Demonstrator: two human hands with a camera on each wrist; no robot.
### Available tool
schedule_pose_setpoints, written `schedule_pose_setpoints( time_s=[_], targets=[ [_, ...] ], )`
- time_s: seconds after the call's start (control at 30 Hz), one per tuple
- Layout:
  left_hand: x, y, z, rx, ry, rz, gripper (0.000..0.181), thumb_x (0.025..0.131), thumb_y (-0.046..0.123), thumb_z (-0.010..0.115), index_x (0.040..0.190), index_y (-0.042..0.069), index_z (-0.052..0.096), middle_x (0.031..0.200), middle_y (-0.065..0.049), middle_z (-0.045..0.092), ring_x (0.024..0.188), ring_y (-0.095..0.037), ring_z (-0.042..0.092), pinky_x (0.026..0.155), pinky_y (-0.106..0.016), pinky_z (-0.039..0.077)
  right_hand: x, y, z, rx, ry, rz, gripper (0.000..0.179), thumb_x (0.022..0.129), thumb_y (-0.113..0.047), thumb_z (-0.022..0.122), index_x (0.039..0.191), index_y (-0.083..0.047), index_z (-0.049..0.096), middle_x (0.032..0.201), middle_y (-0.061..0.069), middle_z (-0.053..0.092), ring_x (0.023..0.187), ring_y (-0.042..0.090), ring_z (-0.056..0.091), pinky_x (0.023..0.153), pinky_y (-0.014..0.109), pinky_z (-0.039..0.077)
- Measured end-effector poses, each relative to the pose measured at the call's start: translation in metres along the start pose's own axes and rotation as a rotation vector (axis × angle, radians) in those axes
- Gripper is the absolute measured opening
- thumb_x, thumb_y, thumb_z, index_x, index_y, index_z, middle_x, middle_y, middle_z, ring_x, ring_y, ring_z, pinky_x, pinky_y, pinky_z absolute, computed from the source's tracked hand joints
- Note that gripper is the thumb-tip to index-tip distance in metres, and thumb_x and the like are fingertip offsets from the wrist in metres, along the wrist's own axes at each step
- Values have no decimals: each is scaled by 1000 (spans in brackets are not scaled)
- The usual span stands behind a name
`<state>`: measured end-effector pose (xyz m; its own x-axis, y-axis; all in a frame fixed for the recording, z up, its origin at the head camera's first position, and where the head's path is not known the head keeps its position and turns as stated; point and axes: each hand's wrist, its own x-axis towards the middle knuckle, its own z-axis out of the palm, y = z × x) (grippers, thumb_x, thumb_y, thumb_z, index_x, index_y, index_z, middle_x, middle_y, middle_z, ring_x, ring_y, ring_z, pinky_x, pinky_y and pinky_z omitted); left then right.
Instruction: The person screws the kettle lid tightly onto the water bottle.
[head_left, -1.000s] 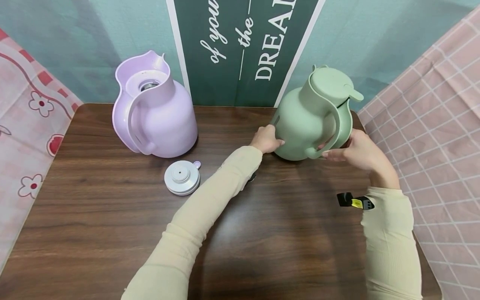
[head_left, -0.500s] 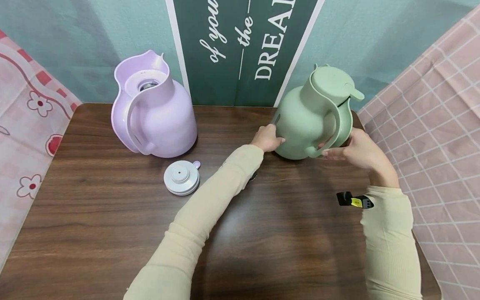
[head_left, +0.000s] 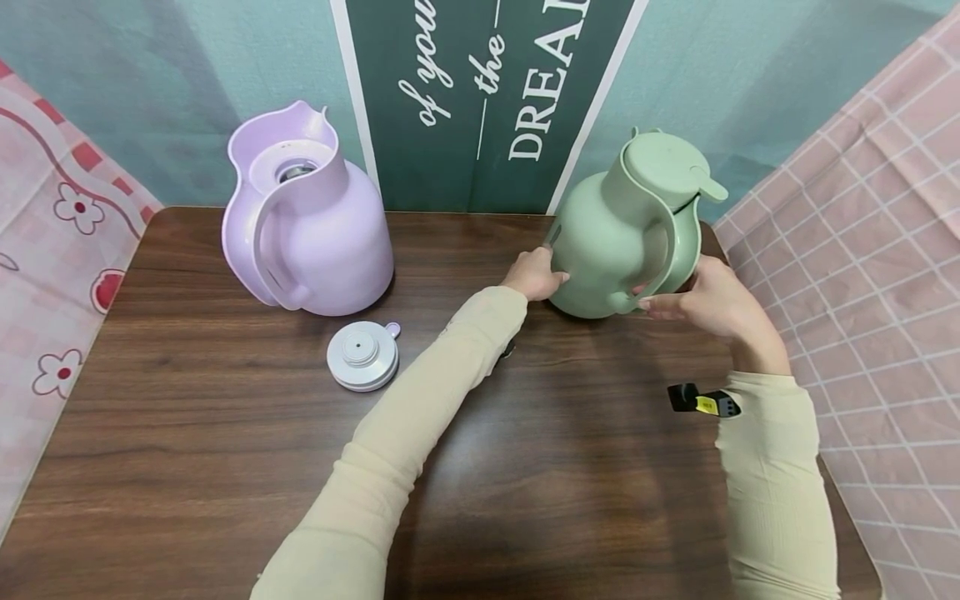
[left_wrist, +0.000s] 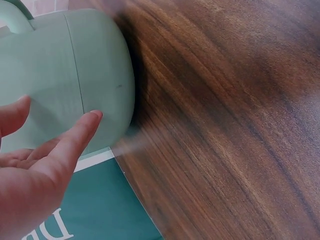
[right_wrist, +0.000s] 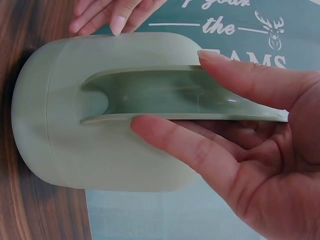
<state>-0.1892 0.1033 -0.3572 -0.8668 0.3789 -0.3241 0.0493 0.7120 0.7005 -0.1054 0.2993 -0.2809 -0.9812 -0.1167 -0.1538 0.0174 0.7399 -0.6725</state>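
A pale green vacuum jug (head_left: 611,237) with its lid on stands at the back right of the table. My left hand (head_left: 534,273) touches the jug's left side low down, the fingers fairly straight in the left wrist view. Across the jug, my right hand (head_left: 720,302) holds the handle (right_wrist: 150,95), thumb on one edge and fingers along the other. A lilac vacuum jug (head_left: 330,233) stands at the back left, its mouth uncovered. In front of it a round whitish stopper (head_left: 362,354) with a small lilac tab lies on the table.
The dark wood table (head_left: 187,467) ends at a teal backdrop (head_left: 450,108) with white lettering. A pink checked cloth (head_left: 862,250) hangs close on the right, near my right arm. A flowered cloth (head_left: 67,250) borders the left side.
My right hand has shifted slightly left, and the green jug's handle has swung a little left with it. My left hand stays at the jug's side.
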Motion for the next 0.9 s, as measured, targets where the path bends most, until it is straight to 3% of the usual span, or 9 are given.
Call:
schedule_pose_setpoints(
  time_s=[0.9],
  targets=[
    [0,-7,0,17,-33,13,63,95,31,48,145,6,19,146,-7,29,131,-19,31,101,-28,31,-1,-1,2,52,-5,24,33,75,-8,74,105,3,63,83,-2,69,72,15,66,64,30,52]
  ],
)
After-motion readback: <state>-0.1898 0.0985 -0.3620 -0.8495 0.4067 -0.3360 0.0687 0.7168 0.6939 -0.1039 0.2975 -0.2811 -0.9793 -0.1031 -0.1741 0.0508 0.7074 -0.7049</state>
